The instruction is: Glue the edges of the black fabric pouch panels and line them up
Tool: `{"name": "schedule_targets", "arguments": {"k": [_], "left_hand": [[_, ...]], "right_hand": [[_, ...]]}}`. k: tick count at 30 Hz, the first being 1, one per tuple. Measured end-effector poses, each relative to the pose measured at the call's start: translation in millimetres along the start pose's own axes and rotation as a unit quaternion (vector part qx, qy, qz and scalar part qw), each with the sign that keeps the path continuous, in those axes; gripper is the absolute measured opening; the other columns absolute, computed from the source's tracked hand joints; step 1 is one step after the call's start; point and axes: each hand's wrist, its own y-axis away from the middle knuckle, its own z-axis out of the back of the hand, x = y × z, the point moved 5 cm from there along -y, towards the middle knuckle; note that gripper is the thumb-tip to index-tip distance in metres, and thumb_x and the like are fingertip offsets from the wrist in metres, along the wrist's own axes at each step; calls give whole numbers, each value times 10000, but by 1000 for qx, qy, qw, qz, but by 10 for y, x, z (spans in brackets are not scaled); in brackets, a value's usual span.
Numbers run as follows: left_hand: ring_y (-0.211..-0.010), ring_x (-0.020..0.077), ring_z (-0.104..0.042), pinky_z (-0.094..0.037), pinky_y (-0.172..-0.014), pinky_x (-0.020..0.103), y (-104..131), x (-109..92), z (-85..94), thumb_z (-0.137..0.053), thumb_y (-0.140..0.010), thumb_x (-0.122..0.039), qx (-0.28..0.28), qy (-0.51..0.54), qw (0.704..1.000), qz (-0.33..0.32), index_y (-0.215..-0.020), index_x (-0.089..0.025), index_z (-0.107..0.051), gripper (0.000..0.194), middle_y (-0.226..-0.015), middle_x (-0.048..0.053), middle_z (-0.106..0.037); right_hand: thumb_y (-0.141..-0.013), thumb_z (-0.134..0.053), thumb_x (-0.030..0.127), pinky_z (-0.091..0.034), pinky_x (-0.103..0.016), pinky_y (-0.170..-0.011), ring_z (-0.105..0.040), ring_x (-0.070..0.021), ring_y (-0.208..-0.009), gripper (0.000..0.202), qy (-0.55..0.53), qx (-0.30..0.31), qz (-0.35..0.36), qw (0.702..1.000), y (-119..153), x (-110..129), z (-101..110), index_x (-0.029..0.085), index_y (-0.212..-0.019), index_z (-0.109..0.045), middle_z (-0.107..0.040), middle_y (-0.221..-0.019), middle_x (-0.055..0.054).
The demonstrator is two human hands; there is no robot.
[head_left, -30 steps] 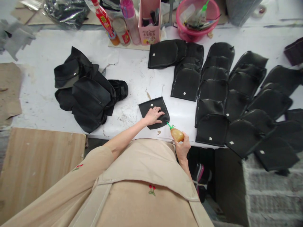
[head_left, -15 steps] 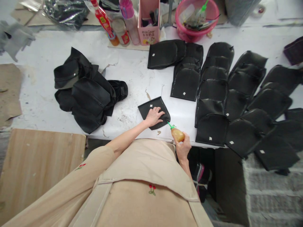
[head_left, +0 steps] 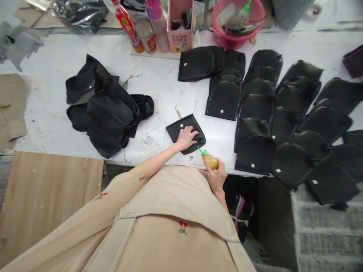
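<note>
The right hand (head_left: 217, 177) has its fingers wrapped round a squeeze bottle (head_left: 210, 161) of amber liquid, its green nozzle (head_left: 201, 150) at the rounded edge of a black pouch (head_left: 193, 121); whether the tip touches cannot be told. The left hand (head_left: 186, 138) lies flat on the pouch, fingers spread, clasping nothing. The pouch sits near the middle of the bench's near edge, with a small white sticker (head_left: 182, 125) on it, any print too small to read.

At the far edge, a pink box (head_left: 180, 40) reads "Milk Cover" above Chinese characters; the label on the red bottle (head_left: 124, 22) beside it is illegible. A pink basket (head_left: 224, 40) stands to their right.

White, smudged paper covers the bench (head_left: 159, 75). A heap of black pieces (head_left: 110, 113) lies toward its left end, overlapping rows of black pouches (head_left: 255, 105) toward its right. Below the near edge, at the left, is a wooden board (head_left: 51, 204).
</note>
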Motion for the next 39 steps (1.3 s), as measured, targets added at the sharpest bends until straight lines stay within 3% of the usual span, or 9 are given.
{"name": "schedule_targets", "arguments": {"k": [4, 8, 12, 29, 39], "left_hand": [[-1240, 301, -465, -429, -937, 409, 13, 38, 27, -722, -858, -467, 18, 6, 1000, -15, -1348, -258, -580, 551, -1396, 127, -496], [-1298, 317, -433, -413, -979, 417, 164, 106, 57, -782, -799, -473, 39, -8, 998, -47, -1391, -238, -547, 679, -1437, 143, -475], [-1318, 335, -417, -414, -967, 433, 309, 174, 19, -807, -781, -450, 50, -37, 998, -34, -1460, -241, -481, 782, -1468, 168, -456], [-1336, 330, -384, -400, -962, 431, 317, 227, -41, -818, -773, -439, 44, -23, 999, -18, -1478, -301, -468, 799, -1499, 141, -434], [-1342, 336, -372, -393, -966, 427, 326, 227, -12, -816, -773, -440, 47, -5, 999, -16, -1480, -309, -466, 800, -1495, 136, -429]], "right_hand": [[-833, -645, 655, -530, -403, -884, -676, -273, -987, 582, 0, -5, -9, 1000, -11, -12, 7, 181, -1171, -622, -710, -1088, -114], [-836, -640, 652, -530, -400, -880, -674, -270, -988, 580, -9, -2, -13, 1000, -11, -28, -1, 180, -1172, -620, -709, -1098, -116], [-831, -654, 640, -532, -400, -887, -676, -266, -990, 572, -7, -2, -10, 1000, 12, -26, -10, 184, -1174, -620, -711, -1102, -112], [-834, -659, 609, -565, -397, -834, -690, -264, -951, 552, -19, 53, 8, 998, 195, 31, -114, 182, -1183, -623, -725, -1095, -117], [-848, -654, 627, -576, -391, -815, -695, -255, -930, 552, -41, 111, 57, 991, 269, 168, -217, 177, -1166, -637, -728, -1042, -109]]}}
